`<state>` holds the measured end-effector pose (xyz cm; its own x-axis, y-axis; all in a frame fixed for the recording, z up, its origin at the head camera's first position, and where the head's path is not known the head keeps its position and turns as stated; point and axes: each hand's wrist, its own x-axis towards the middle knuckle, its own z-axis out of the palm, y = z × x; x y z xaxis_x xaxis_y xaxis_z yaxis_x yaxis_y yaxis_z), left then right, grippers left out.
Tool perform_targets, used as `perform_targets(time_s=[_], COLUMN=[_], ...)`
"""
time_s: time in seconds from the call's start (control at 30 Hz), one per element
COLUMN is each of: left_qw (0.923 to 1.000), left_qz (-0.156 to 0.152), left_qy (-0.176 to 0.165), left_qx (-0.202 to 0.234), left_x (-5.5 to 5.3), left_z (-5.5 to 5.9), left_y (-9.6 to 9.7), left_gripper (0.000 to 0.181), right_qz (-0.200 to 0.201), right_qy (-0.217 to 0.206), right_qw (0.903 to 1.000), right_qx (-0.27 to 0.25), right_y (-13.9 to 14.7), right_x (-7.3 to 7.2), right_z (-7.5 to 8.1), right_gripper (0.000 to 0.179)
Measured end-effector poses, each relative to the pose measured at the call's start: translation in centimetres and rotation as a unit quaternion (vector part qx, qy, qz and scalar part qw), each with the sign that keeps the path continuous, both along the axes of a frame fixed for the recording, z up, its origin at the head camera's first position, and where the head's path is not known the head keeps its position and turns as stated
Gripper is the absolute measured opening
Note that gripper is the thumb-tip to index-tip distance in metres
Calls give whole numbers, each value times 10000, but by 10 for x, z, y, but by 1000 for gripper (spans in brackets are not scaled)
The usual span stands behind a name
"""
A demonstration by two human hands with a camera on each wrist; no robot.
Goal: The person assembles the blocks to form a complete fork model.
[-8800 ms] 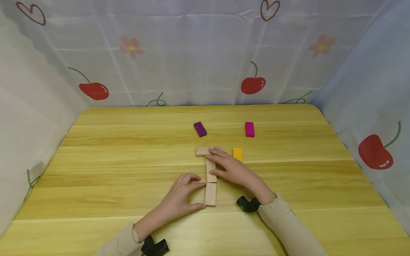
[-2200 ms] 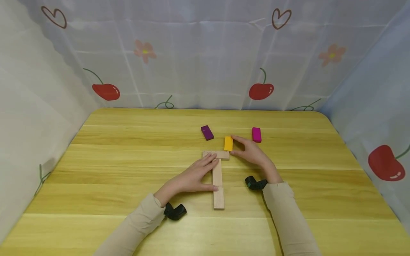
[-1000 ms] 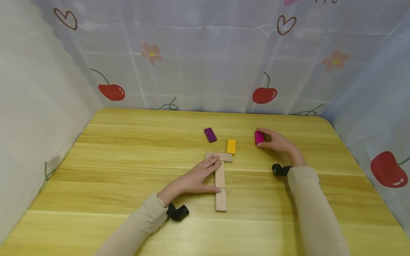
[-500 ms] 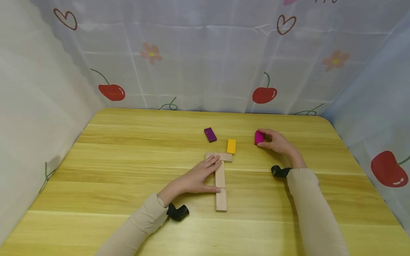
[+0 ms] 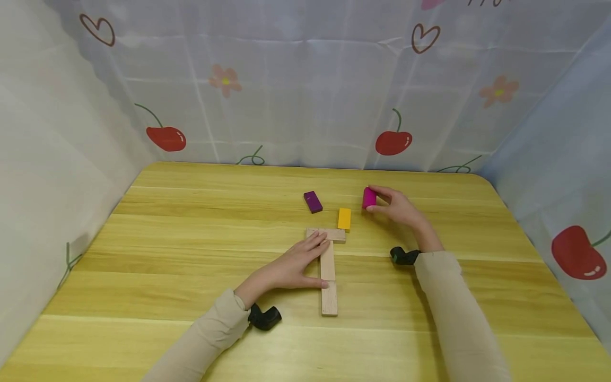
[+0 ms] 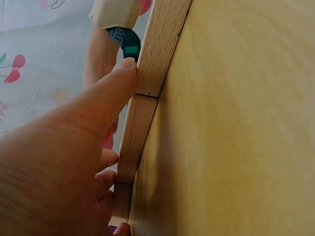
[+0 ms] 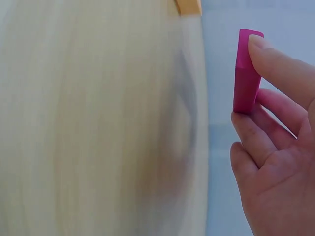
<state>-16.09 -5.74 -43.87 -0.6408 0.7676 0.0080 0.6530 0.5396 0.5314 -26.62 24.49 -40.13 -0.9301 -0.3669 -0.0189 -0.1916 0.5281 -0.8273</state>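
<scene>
My right hand (image 5: 393, 206) pinches a magenta block (image 5: 368, 197) between fingers and thumb, lifted just off the wooden table (image 5: 191, 265); the right wrist view shows the magenta block (image 7: 245, 73) in the air beside the fingertips (image 7: 261, 46). My left hand (image 5: 296, 262) lies flat against three plain wooden blocks (image 5: 327, 265) laid in a T shape, thumb on the stem. In the left wrist view the thumb (image 6: 106, 93) presses the wooden blocks (image 6: 142, 123) at a seam. A yellow block (image 5: 344, 218) lies just beyond the T's top bar.
A dark purple block (image 5: 312, 201) lies left of the yellow one. Printed curtains with cherries and flowers (image 5: 305, 95) wall the table at the back and both sides. The table's rounded far corner (image 5: 472, 178) is at the right.
My right hand has lifted the magenta block off the table and carried it left, toward the yellow block. My left hand has stayed on the wooden T.
</scene>
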Motion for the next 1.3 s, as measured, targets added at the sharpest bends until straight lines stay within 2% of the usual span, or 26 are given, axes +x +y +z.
perform_targets(time_s=[0.2,0.4,0.57,0.7,0.9,1.3], left_qw=[10000,10000,10000,10000,10000,10000], left_qz=[27,44,25,-3,-27,-42], left_qy=[-37,-50,-19,25,40,36], left_qx=[-13,-45,-37,-23,-25,-32], left_x=[0,0,0,-1,-1,0], left_z=[1,2,2,1,2,3], left_y=[0,0,0,0,1,0], left_gripper=[92,91,91,90,90,90], right_qz=[132,247,542,783,934,1278], right_qy=[120,64,153,410,640,975], right_qw=[9998,9997,9983,9949,9887,9759], right_qx=[-37,29,129,482,983,1475], right_y=[-28,-54,-71,-78,-83,-94], right_x=[-1,1,1,-1,-4,-5], right_z=[2,4,1,-5,-11,-15], right_gripper=[62,62,62,62,61,61])
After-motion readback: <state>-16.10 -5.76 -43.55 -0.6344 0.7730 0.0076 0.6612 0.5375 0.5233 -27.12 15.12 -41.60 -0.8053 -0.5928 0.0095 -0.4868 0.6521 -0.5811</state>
